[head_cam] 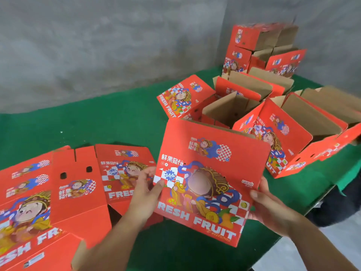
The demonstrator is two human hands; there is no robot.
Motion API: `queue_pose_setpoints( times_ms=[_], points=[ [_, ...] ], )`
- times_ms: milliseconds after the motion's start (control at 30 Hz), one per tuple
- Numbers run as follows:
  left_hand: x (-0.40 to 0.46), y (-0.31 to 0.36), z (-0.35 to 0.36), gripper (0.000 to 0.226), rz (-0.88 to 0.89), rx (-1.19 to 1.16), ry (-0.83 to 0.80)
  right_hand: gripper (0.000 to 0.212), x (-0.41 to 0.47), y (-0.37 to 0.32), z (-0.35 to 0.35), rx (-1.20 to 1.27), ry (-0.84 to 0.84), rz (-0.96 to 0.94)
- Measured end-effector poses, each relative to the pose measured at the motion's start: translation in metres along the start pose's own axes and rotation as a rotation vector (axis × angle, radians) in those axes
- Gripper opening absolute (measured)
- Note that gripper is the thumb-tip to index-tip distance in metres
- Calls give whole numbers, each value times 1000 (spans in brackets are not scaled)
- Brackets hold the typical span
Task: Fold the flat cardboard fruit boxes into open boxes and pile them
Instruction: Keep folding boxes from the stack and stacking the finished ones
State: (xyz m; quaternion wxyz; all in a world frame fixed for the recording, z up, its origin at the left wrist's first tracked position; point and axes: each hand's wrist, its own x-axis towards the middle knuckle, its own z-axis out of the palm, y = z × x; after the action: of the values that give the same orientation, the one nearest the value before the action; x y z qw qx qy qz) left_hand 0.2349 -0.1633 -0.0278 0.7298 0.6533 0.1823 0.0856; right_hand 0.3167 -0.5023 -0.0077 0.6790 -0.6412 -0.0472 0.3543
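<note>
A person stands at a table covered in green cloth (93, 124), seen from their own head looking down, with a bare grey wall behind. Both hands hold one red printed fruit box (211, 180) just above the near middle of the table, its big picture face turned up toward the viewer and tipped back, with a strip of brown inner cardboard showing along its far top edge. The left hand (147, 189) meets the box at its nine o'clock edge, fingers only loosely curled with the tips pressing the red face and side; how far they wrap behind cannot be told. The right hand (267, 206) meets the four o'clock edge, thumb lying flat on the front face, the other fingers hidden behind the card, so it seems to pinch that edge. The box's long axis runs from eight o'clock to two o'clock between the hands, and each hand is equally close to it. At the box's nine o'clock, touching the table, lies a spread of flat unfolded boxes (64, 184). From one to three o'clock, well apart from the hands, sit the finished open boxes (289, 122), with a taller stack (259, 47) against the wall beyond them. The held box looks nearly formed, so its likely way onward is up and right toward that pile, on the right hand's side.
</note>
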Motion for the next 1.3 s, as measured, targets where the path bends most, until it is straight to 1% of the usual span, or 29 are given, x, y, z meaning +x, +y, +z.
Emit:
queue_pose_setpoints(
  times_ms=[33, 67, 167, 267, 367, 400, 433, 467, 500, 533, 567, 600, 633, 667, 700, 733, 767, 800, 833, 900, 933, 967, 1033, 1067, 1133, 1167, 1233, 1267, 1300],
  points=[
    [0, 0, 0, 26, -1, 17, 3, 101, -2, 2, -2, 26, 18, 1],
    [-1, 0, 0, 26, -11, 28, 9, 102, -3, 4, -3, 18, 29, 14],
    [-6, -2, -6, 25, -45, -3, 25, 117, -4, 15, 4, -22, 55, 80],
    [-11, -3, -9, 29, -34, -20, 10, 121, 2, 23, 9, -58, 23, 102],
    [-12, 11, -23, 29, -19, 42, -72, 113, 12, 29, 17, -8, 12, 59],
    [-12, 14, -34, 27, 20, 139, -71, 106, 15, 30, 24, 14, 56, 29],
    [-9, 14, -47, 25, 86, 346, -12, 98, 19, 28, 32, 26, 112, -5],
    [-5, 11, -65, 29, 145, 680, 122, 94, 24, 27, 40, 27, 164, -44],
    [-3, 7, -85, 37, 146, 991, 298, 95, 28, 26, 48, 14, 203, -79],
    [-5, 4, -107, 48, 105, 1176, 472, 101, 34, 24, 56, -4, 233, -112],
    [-8, 0, -131, 63, 1, 1208, 610, 106, 41, 21, 66, -25, 263, -145],
    [-12, -4, -154, 82, -143, 1137, 709, 108, 50, 15, 78, -52, 298, -193],
    [-17, -7, -174, 104, -301, 1023, 762, 108, 62, 9, 90, -63, 335, -254],
    [-20, -12, -190, 121, -442, 933, 762, 110, 77, 0, 102, -62, 371, -325],
    [-23, -16, -201, 132, -537, 892, 738, 115, 93, -10, 115, -59, 398, -382],
    [-23, -18, -206, 135, -568, 861, 719, 122, 109, -22, 129, -86, 430, -410],
    [-21, -20, -207, 132, -543, 805, 707, 131, 127, -35, 142, -146, 470, -411],
    [-19, -21, -204, 123, -485, 719, 688, 138, 142, -49, 150, -229, 473, -397],
    [-17, -19, -199, 109, -433, 637, 674, 140, 156, -61, 155, -291, 436, -393],
    [-15, -15, -189, 63, -327, 533, 714, 134, 189, -84, 169, -344, 368, -285],
    [-15, -12, -184, 42, -289, 482, 741, 125, 199, -89, 173, -360, 275, -194],
    [-17, -9, -179, 31, -263, 420, 752, 109, 203, -89, 177, -384, 165, -98],
    [-18, -7, -172, 21, -234, 201, 749, 69, 195, -74, 182, -450, 42, 70],
    [-19, -7, -169, 14, -228, 37, 732, 62, 188, -59, 182, -489, 24, 124],
    [-22, -5, -162, 11, -237, -283, 670, 68, 162, -28, 185, -579, -22, 101],
    [-24, -2, -154, 15, -248, -365, 623, 79, 148, -10, 185, -661, -104, 33],
    [-28, 5, -136, 20, -263, -359, 529, 110, 124, 21, 187, -906, -310, -88],
    [-29, 8, -125, 22, -254, -343, 500, 117, 116, 31, 188, -1075, -346, -129],
    [-31, 14, -114, 26, -241, -337, 480, 117, 111, 34, 189, -1195, -328, -190]
  ],
)
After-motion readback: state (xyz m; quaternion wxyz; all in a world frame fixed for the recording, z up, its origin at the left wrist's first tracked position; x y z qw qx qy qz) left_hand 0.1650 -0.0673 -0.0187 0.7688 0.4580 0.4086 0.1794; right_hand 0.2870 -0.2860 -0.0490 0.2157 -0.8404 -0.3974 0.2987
